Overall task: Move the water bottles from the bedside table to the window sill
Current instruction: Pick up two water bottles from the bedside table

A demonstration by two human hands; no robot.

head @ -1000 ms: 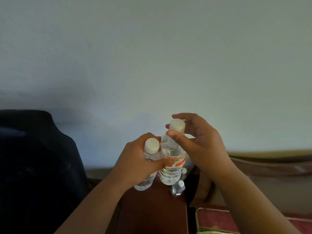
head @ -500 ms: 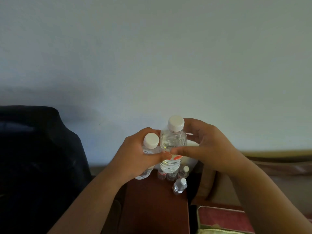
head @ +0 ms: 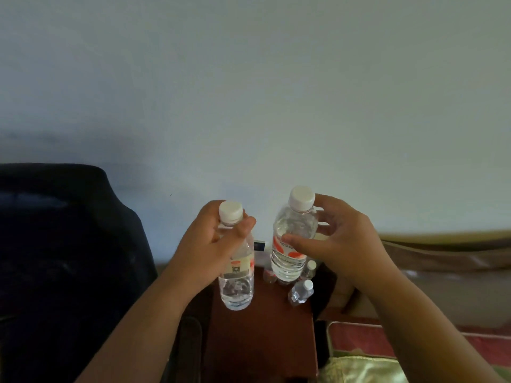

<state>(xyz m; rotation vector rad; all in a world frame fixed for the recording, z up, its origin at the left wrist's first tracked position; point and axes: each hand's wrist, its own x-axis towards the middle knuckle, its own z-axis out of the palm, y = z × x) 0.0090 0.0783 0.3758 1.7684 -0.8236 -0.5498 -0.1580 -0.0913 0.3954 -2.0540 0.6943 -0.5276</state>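
Note:
My left hand [head: 210, 244] grips a clear water bottle [head: 237, 283] with a white cap near its neck, lifted above the dark red bedside table [head: 262, 333]. A second clear bottle [head: 291, 244] with a red and white label and white cap is held upright in my right hand [head: 340, 241], thumb across the label and fingers behind. Both bottles hang in the air, a gap between them. Several small bottles [head: 301, 291] with white caps stand at the table's back right. The window sill is out of view.
A dark chair or bag [head: 60, 244] fills the left side beside the table. A plain pale wall [head: 249, 92] is straight ahead. A bed with a brown headboard [head: 442, 244] and red and green bedding [head: 365, 363] lies to the right.
The two bottles, pressed together before, have been drawn apart. My left hand let go of the right bottle and now holds only its own; both sit higher above the table.

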